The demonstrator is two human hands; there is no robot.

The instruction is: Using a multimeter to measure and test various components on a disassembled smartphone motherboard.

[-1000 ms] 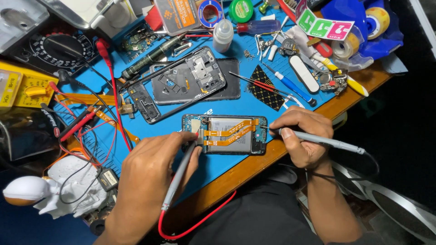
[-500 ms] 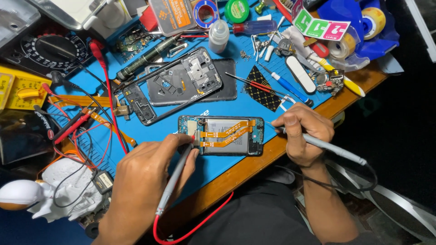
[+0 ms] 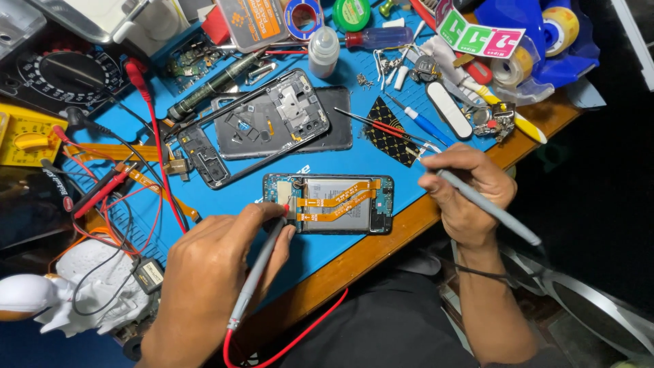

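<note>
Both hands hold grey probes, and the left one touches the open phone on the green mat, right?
Not quite: the mat is blue, not green, as the head view shows. The rest holds: the left hand and right hand each hold a grey probe, and the left probe touches the open phone.

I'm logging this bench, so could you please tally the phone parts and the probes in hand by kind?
Opened phone with orange flex cables: 1
Detached phone frame or back pieces: 2 at least
Grey probes: 2, one in the left hand, one in the right hand
Total: 5
</note>
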